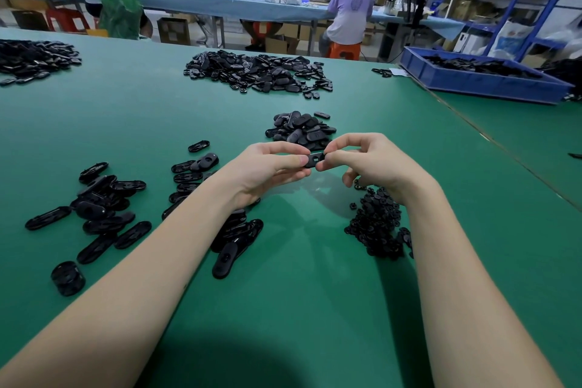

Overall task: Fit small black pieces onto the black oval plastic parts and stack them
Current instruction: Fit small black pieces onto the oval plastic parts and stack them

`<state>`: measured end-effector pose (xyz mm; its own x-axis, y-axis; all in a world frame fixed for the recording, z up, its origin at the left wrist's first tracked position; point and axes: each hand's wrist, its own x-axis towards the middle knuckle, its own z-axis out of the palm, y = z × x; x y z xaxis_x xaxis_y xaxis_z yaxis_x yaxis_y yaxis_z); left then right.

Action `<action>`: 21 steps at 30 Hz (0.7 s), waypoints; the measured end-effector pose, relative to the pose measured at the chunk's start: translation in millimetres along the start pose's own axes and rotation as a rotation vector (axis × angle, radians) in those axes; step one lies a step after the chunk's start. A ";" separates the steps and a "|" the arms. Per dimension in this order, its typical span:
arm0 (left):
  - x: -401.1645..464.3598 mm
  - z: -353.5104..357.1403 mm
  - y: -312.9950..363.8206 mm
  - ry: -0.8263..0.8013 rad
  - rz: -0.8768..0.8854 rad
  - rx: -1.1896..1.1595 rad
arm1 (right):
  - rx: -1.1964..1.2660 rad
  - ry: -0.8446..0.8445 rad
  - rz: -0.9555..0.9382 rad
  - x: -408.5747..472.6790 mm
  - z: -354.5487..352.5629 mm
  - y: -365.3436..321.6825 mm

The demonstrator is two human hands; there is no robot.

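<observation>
Both hands, left hand (267, 167) and right hand (374, 164), are pinching one oval part (316, 159) by its ends; keeping it level should ease seating the small piece.

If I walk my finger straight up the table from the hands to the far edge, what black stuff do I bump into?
The oval part pinched between the left hand and right hand → the small pile of oval parts just behind → the big far pile near the table's far edge.
</observation>
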<state>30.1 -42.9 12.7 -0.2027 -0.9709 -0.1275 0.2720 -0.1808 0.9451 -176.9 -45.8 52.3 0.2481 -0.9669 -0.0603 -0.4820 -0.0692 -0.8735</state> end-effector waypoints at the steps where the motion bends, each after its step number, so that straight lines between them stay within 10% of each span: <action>1: 0.0 -0.2 0.0 0.003 -0.002 0.001 | 0.007 -0.008 -0.001 0.0 0.7 0.2; 21: 1.2 0.7 -0.3 -0.009 0.005 0.017 | -0.035 0.104 -0.004 8.8 4.4 2.2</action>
<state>29.2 -43.9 12.5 -0.2100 -0.9704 -0.1197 0.2570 -0.1730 0.9508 -172.1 -53.4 47.7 0.1623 -0.9867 -0.0044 -0.5107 -0.0802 -0.8560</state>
